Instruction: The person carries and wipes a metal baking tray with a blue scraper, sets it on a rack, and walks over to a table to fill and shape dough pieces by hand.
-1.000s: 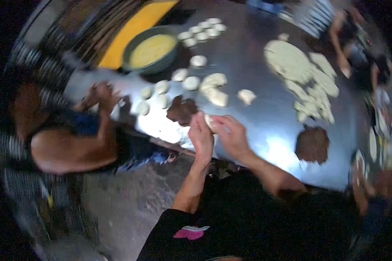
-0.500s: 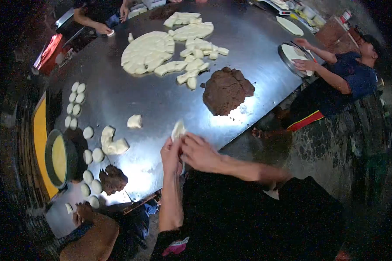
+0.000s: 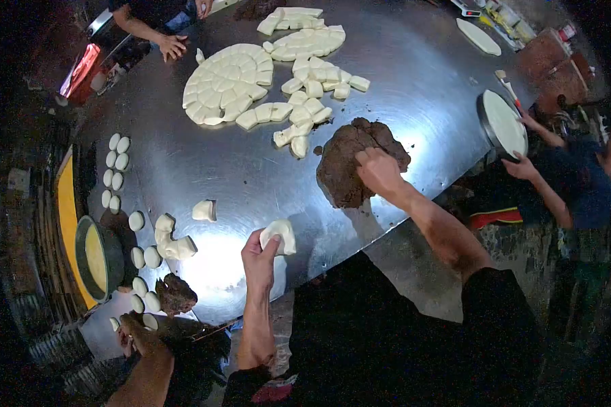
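My left hand (image 3: 256, 259) pinches a flattened piece of white dough (image 3: 282, 236) between thumb and fingers, just above the metal table near its front edge. Farther forward and to the right, my right hand (image 3: 380, 171) digs into a large mound of brown filling (image 3: 343, 169). Its fingers are curled into the surface, and the fingertips are partly hidden. A single lump of dough (image 3: 204, 210) lies left of my left hand, beside a curved strip of dough (image 3: 172, 239).
Cut dough in a round slab (image 3: 227, 81) covers the far middle. Several dough discs (image 3: 118, 161) line the left side, near a bowl of yellow liquid (image 3: 96, 258) and a smaller brown lump (image 3: 176, 294). At right a co-worker handles a round pan (image 3: 502, 125); other people's hands appear upper left and lower left.
My right hand has left the dough and moved right and forward into the brown mound. My left hand keeps the dough, now spread flat. The co-worker's pan at right stands uncovered by hands.
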`<move>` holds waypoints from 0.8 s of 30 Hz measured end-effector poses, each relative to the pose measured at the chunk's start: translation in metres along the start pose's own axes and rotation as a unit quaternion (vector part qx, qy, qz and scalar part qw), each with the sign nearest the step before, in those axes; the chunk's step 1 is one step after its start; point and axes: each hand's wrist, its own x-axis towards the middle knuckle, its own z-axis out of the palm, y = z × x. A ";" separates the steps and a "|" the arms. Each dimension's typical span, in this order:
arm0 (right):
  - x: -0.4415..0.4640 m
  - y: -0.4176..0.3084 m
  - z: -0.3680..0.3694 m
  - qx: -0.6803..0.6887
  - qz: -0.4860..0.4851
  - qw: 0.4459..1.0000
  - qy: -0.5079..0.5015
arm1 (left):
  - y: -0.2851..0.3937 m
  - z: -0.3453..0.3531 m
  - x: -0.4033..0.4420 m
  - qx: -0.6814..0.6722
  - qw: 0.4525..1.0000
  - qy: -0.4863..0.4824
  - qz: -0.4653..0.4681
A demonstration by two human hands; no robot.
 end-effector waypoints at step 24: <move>-0.049 -0.230 -0.026 0.383 -0.160 0.910 0.001 | 0.017 -0.031 -0.030 -0.304 0.943 0.090 0.099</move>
